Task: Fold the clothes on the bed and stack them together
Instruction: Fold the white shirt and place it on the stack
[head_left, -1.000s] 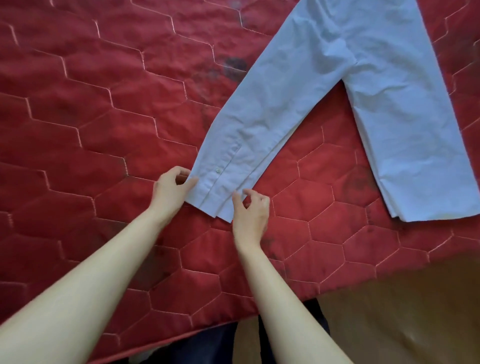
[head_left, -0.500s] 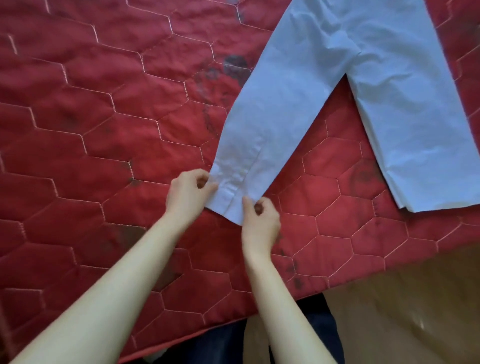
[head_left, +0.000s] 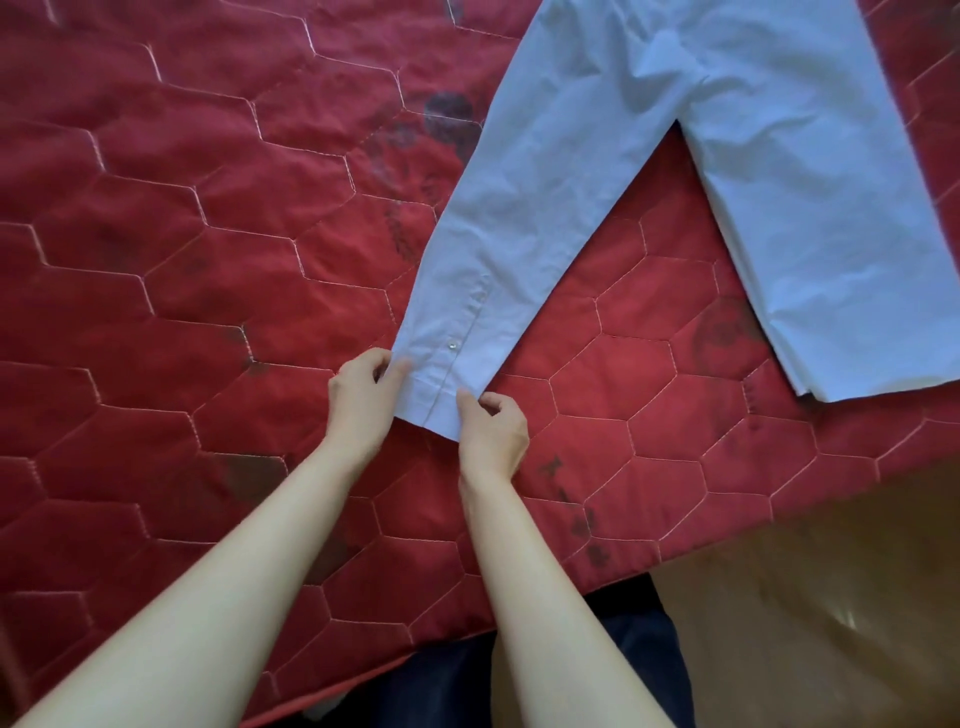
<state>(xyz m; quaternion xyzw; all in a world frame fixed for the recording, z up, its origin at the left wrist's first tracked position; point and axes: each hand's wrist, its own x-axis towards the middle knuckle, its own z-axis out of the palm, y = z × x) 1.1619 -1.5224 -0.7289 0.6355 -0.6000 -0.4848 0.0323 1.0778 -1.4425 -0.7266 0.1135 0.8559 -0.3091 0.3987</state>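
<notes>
Shirt: we see a pale blue long-sleeved cotton shirt (head_left: 789, 171) lying flat on the bed, filling the upper right of the frame, its body running off the top edge and its hem reaching the right edge.
Sleeve: one long sleeve (head_left: 545, 208) stretches diagonally from the upper centre down to the middle of the frame, pulled out straight, with a red wedge of quilt between it and the shirt's body.
Cuff: the buttoned cuff (head_left: 441, 384) sits at mid-frame, and we spot a small clear button (head_left: 453, 343) just above it on the placket.
Left hand: our left hand (head_left: 363, 395) pinches the cuff's left corner, thumb on top of the fabric, fingers curled beneath.
Right hand: our right hand (head_left: 493, 426) pinches the cuff's lower right corner between thumb and curled fingers, gripping the cloth.
Arms: both bare forearms come up from the bottom of the frame, the hands close together with the cuff between them.
Bed: the red quilted bedspread with white hexagon stitching (head_left: 182, 286) covers most of the frame, marked with some dark smudges near the centre top and lower right.
Floor: a brown floor (head_left: 831, 597) shows at the lower right, beyond the bed's edge.
Legs: dark blue trousers (head_left: 447, 686) show at the bottom centre, against the bed's edge.
</notes>
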